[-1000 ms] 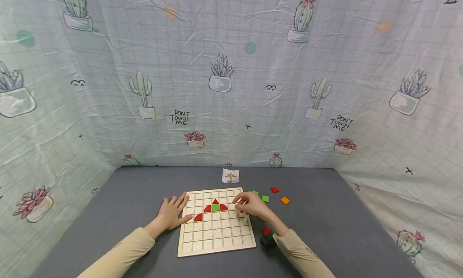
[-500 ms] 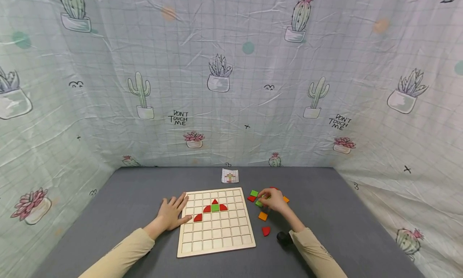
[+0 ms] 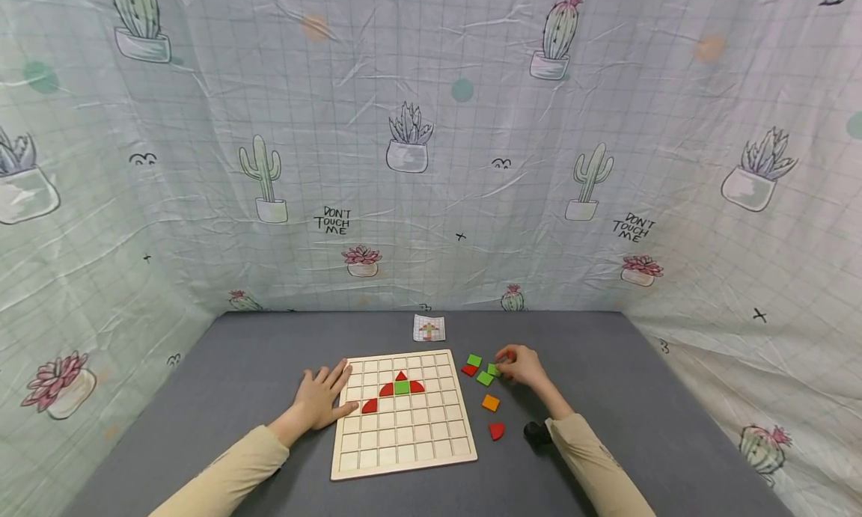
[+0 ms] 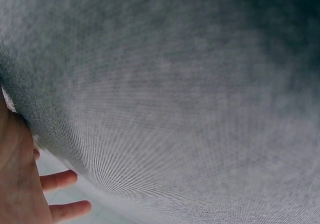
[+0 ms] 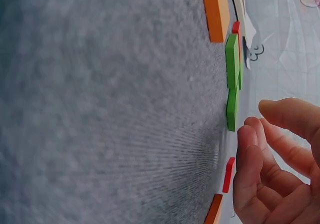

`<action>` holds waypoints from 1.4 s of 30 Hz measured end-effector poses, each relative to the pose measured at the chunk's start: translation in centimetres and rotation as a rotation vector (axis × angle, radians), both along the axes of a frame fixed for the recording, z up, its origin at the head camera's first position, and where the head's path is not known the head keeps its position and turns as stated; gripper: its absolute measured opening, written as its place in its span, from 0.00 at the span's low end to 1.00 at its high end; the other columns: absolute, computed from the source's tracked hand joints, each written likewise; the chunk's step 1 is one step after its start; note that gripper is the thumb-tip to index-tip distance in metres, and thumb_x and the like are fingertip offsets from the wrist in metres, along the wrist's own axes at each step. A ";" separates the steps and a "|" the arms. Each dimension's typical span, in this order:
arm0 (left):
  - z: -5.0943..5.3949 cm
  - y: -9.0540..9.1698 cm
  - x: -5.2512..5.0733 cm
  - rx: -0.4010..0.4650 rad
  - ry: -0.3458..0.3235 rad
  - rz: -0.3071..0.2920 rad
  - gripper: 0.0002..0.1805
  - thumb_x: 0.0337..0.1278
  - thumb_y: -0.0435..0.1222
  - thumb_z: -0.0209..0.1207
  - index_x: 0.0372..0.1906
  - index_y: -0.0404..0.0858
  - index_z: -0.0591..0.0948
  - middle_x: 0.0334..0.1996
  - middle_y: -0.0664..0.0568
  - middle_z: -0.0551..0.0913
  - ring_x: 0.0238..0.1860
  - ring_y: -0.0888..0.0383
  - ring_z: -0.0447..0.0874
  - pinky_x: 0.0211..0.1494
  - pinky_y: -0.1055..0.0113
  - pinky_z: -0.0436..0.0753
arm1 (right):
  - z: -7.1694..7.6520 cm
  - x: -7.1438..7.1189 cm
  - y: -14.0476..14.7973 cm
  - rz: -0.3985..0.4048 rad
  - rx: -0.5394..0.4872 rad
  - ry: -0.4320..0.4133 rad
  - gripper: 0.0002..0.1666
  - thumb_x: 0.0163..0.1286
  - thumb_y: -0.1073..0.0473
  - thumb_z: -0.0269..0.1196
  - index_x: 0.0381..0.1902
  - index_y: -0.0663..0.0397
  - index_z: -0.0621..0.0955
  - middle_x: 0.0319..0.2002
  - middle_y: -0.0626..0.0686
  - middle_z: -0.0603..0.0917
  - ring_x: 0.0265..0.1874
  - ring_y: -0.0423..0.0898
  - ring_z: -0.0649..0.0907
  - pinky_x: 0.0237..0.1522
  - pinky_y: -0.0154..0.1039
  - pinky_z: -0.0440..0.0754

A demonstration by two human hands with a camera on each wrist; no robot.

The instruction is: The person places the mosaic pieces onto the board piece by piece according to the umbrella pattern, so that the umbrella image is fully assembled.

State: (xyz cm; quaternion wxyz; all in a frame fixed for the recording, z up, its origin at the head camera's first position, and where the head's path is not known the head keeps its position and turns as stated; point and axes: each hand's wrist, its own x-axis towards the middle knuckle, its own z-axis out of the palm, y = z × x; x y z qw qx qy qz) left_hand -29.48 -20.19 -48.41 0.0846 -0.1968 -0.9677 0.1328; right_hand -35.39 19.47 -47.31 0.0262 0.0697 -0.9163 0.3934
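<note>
A pale wooden grid board (image 3: 404, 435) lies on the table, bearing a green square (image 3: 402, 387), a red triangle (image 3: 401, 376) and several red rounded pieces. My left hand (image 3: 316, 397) rests with fingers spread on the board's left edge. Right of the board, my right hand (image 3: 524, 366) hovers over loose tiles, by a green tile (image 3: 494, 369). In the right wrist view its fingers are loosely bent, the thumb stands apart, and nothing shows between them. That view also has a red tile (image 5: 228, 175) and an orange tile (image 5: 214, 211) close to the fingers.
More loose tiles lie right of the board: an orange square (image 3: 491, 402), a red rounded piece (image 3: 496, 431) and a red one (image 3: 469, 369) near green squares. A small pattern card (image 3: 429, 328) lies behind the board. Printed cloth (image 3: 431, 262) encloses the table.
My right hand has moved from the board's right edge rightward over the loose tiles, then a little further right, uncovering green tiles. My left hand has stayed in place.
</note>
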 end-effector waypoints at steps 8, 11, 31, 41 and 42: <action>-1.9 -0.8 -1.0 0.047 0.046 -0.037 0.43 0.56 0.66 0.25 0.69 0.42 0.53 0.69 0.47 0.53 0.56 0.45 0.66 0.49 0.41 0.64 | -0.3 -0.3 0.2 0.000 0.075 -0.050 0.12 0.51 0.63 0.66 0.35 0.60 0.81 0.13 0.48 0.76 0.12 0.38 0.72 0.16 0.33 0.72; -1.7 -0.7 -0.9 0.049 0.046 -0.035 0.42 0.57 0.65 0.29 0.68 0.42 0.54 0.68 0.47 0.54 0.56 0.45 0.66 0.49 0.41 0.65 | -0.3 -0.3 0.2 0.011 0.090 -0.066 0.14 0.49 0.64 0.67 0.36 0.60 0.81 0.14 0.48 0.77 0.12 0.38 0.73 0.17 0.33 0.72; -0.8 -0.3 -0.4 0.039 -0.003 -0.012 0.41 0.56 0.64 0.37 0.66 0.40 0.60 0.66 0.47 0.60 0.56 0.44 0.67 0.49 0.41 0.65 | -0.4 -0.4 0.0 -0.016 0.141 -0.106 0.16 0.45 0.64 0.69 0.35 0.61 0.80 0.18 0.49 0.81 0.15 0.39 0.74 0.18 0.33 0.73; -0.1 0.1 0.0 0.001 -0.027 0.016 0.39 0.55 0.61 0.42 0.66 0.39 0.61 0.66 0.47 0.61 0.56 0.44 0.67 0.49 0.43 0.66 | 0.1 -0.1 0.1 -0.020 0.102 -0.098 0.15 0.45 0.66 0.68 0.34 0.63 0.80 0.18 0.51 0.80 0.14 0.39 0.75 0.18 0.34 0.75; 0.0 0.1 -0.1 0.000 -0.033 0.019 0.39 0.55 0.61 0.42 0.66 0.39 0.61 0.66 0.47 0.60 0.56 0.44 0.67 0.49 0.43 0.66 | 0.1 0.0 0.1 -0.016 0.095 -0.092 0.15 0.45 0.66 0.68 0.34 0.64 0.80 0.18 0.51 0.80 0.14 0.39 0.75 0.18 0.34 0.75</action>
